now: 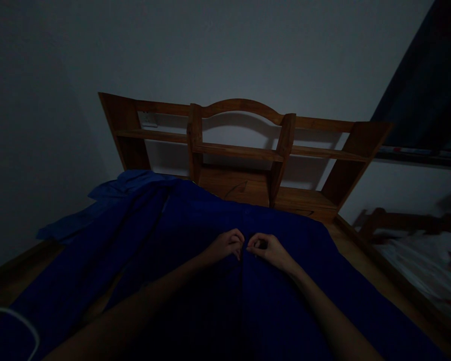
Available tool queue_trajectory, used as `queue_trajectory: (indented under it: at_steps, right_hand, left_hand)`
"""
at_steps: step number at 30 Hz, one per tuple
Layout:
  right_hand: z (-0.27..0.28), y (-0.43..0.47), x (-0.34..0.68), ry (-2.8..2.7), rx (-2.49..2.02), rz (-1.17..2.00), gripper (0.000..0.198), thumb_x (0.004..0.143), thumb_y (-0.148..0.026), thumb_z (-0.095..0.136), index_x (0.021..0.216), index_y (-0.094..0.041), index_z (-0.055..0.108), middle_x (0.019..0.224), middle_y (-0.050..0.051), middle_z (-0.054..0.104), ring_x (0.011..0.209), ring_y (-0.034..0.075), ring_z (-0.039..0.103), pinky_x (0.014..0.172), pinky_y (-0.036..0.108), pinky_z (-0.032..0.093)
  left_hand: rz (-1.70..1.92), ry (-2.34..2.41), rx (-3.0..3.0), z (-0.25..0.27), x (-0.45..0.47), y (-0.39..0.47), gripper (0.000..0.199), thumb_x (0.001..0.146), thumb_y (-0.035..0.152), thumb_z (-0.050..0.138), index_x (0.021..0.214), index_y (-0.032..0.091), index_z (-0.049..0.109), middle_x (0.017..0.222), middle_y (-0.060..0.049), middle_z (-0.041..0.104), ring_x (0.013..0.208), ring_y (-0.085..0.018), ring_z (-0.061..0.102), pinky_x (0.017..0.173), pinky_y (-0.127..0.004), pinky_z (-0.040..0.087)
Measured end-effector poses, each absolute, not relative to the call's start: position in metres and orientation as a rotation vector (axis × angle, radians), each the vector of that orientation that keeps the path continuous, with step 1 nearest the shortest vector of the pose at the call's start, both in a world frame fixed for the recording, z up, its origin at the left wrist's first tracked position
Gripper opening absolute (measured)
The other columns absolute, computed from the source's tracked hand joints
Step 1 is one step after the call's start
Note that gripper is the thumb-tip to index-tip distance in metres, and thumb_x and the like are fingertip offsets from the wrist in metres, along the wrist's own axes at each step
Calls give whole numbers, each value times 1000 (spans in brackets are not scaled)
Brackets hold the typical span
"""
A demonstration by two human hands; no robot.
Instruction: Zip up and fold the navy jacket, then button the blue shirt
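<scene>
In a dim room with a pale wall (225, 50), a blue cloth (270, 301) covers most of the bed (351, 245), reaching the shelved headboard (240, 151) and leaving bare wood along the right edge. The left hand (228, 244) and right hand (267, 248) nearly meet over the cloth, fingers curled narrow, though whether they pinch it I cannot tell. Pale bedding (424, 271) lies beyond the bed's right edge.

Blue cloth (221, 296), apparently partly beyond frame
</scene>
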State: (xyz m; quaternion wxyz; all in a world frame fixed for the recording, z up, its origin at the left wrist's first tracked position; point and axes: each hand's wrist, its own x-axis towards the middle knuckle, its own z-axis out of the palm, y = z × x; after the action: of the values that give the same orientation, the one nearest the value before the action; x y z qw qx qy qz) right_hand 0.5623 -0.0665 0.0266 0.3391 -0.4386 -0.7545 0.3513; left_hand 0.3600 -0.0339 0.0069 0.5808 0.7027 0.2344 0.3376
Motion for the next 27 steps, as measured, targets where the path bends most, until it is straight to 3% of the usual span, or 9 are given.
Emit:
queue_trajectory:
  at_steps: [7, 20, 27]
  right_hand:
    - [15, -60, 565, -1983, -1135, 907, 27, 77, -38, 62, 90, -14, 58, 70, 1, 53, 60, 8, 46, 54, 19, 36]
    - [28, -68, 560, -1997, -1123, 897, 23, 74, -33, 65, 85, -13, 60, 71, 1, 55, 64, 9, 49, 58, 20, 38]
    - [26, -69, 559, -2002, -1134, 847, 24, 73, -33, 66, 86, -13, 61, 73, 1, 57, 67, 10, 51, 60, 21, 39]
  left_hand:
    - [792, 636, 1634, 3, 363, -30, 36, 78, 40, 59, 92, 13, 41, 65, -1, 57, 56, -14, 58, 54, -26, 47]
    - [780, 722, 1716, -2, 365, -32, 23, 76, 24, 58, 89, 12, 42, 67, 1, 54, 57, -10, 55, 53, -20, 41]
    - [806, 734, 1736, -2, 367, -33, 28, 77, 34, 58, 86, 13, 41, 67, 1, 51, 56, -10, 54, 52, -21, 40]
